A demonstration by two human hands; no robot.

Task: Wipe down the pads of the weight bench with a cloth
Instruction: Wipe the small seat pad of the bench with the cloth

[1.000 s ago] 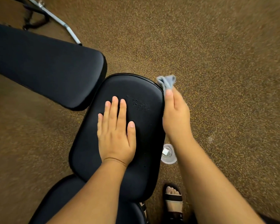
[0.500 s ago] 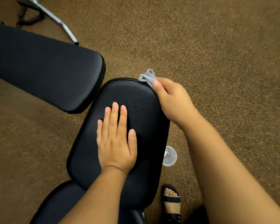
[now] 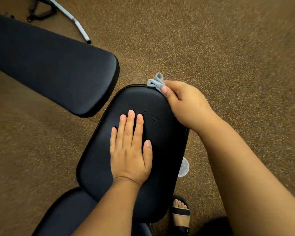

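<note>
A black oval seat pad (image 3: 95, 167) of the weight bench lies below me. My left hand (image 3: 130, 150) rests flat on its middle, fingers straight. My right hand (image 3: 184, 103) grips a small grey-blue cloth (image 3: 156, 81) and holds it against the pad's far right corner, with a bunched bit of cloth sticking out past the thumb. A long black back pad (image 3: 49, 65) stretches away to the upper left. Another black pad (image 3: 66, 215) shows at the bottom left, partly under my left forearm.
Brown speckled floor (image 3: 228, 48) surrounds the bench. A chrome bar (image 3: 75, 21) and a black strap (image 3: 39, 13) lie on the floor at the top left. A clear round cap-like object (image 3: 183, 167) sits on the floor by the pad's right edge. My sandalled foot (image 3: 180, 213) is below it.
My right hand has slid the cloth from the pad's right edge up and around to the far right corner. My left hand has stayed flat on the pad.
</note>
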